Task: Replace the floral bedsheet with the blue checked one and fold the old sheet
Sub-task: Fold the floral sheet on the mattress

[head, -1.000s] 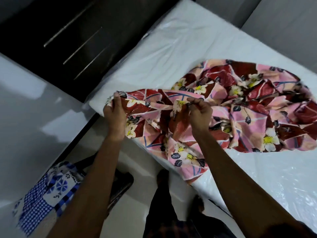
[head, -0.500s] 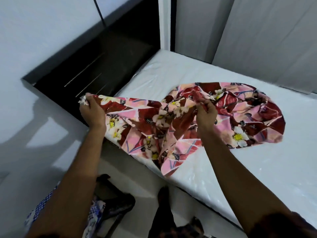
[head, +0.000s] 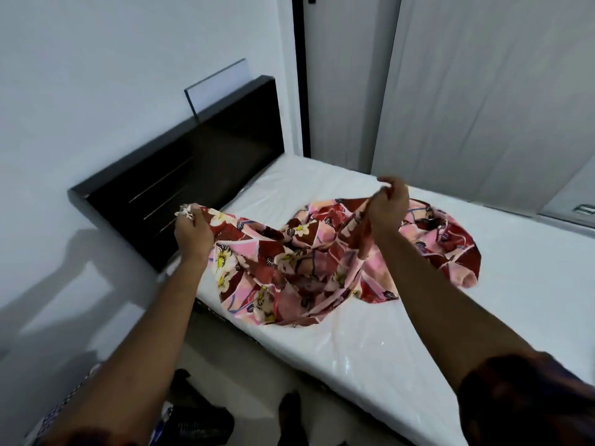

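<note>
The floral bedsheet (head: 299, 262), pink and dark red with white flowers, hangs bunched between my two raised hands, and its far end lies on the bare white mattress (head: 402, 342). My left hand (head: 192, 230) grips one corner near the headboard. My right hand (head: 388, 206) pinches the sheet's edge higher up, over the mattress. A sliver of the blue checked sheet (head: 61, 405) shows at the bottom left, mostly hidden behind my left forearm.
A dark headboard (head: 180, 175) stands at the left end of the bed against a white wall. Grey wardrobe doors (head: 483, 91) run along the far side. My feet and a dark object (head: 199, 423) are on the floor beside the bed.
Both hands have risen and moved apart, lifting the floral sheet off the mattress and stretching its edge. My view has tilted up, showing the headboard and wardrobe.
</note>
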Demonstrator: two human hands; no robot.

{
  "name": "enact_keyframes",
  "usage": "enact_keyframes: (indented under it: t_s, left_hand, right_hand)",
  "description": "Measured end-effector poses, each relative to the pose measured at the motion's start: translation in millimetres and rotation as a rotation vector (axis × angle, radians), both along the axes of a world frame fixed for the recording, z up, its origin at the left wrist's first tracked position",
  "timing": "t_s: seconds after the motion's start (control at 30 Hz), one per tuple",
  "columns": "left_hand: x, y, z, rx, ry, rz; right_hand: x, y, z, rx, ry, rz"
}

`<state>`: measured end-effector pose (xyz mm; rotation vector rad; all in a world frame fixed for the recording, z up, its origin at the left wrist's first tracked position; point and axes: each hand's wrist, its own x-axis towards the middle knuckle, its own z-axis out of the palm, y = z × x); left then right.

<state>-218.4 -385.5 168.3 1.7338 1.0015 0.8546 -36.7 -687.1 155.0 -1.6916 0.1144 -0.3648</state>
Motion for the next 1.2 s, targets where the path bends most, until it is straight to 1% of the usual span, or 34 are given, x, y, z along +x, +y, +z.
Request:
enact_keyframes:
  t_s: [0.07, 0.17, 0.27, 0.33, 0.4, 0.47, 0.53, 0.57, 0.67, 0.73, 0.87, 0.93, 1.0, 1.1, 1.2]
  left_hand:
    - [3, -15, 13, 0.046, 0.008, -0.041]
    - [4, -46, 34, 0.131, 0.012, -0.138]
    - [6, -87, 46, 0.19, 0.023, -0.231]
    - [5, -115, 46, 0.179, 0.031, -0.321]
    - [1, -138, 34, 0.166, 0.06, -0.413]
    - [-6, -151, 18, 0.126, 0.126, -0.451]
    - [-16, -154, -2, 0.052, 0.176, -0.449]
    - [-21, -153, -11, 0.026, 0.203, -0.431]
    - [-32, -139, -30, -0.061, 0.243, -0.324]
    - [-36, -131, -32, -0.075, 0.262, -0.292]
    - [-39, -126, -25, -0.013, 0.25, -0.293]
    - [-37, -126, -23, -0.009, 0.245, -0.32]
    - [-36, -124, -23, -0.02, 0.233, -0.361]
    - [-38, -117, -25, -0.119, 0.208, -0.39]
    - [-43, -110, -24, -0.196, 0.194, -0.438]
  right_hand:
    - [10, 3, 35, -0.118, -0.155, 0.046]
    - [5, 21, 81, -0.19, -0.342, 0.218]
    - [-29, 45, 98, -0.16, -0.362, 0.505]
    - [-64, 59, 88, -0.142, -0.348, 0.654]
    - [-96, 65, 64, -0.216, -0.351, 0.747]
    - [-118, 63, 37, -0.246, -0.304, 0.738]
    - [-128, 54, 16, -0.205, -0.202, 0.674]
    - [-131, 48, 7, -0.2, -0.181, 0.645]
    - [-131, 36, -9, -0.227, -0.192, 0.579]
    - [-132, 33, -12, -0.239, -0.192, 0.539]
    - [-145, 45, -10, -0.302, -0.176, 0.592]
    - [-154, 58, -10, -0.331, -0.167, 0.637]
    - [-164, 71, -12, -0.318, -0.157, 0.646]
    - [-172, 83, -15, -0.269, -0.114, 0.613]
    - [-181, 92, -18, -0.306, -0.122, 0.595]
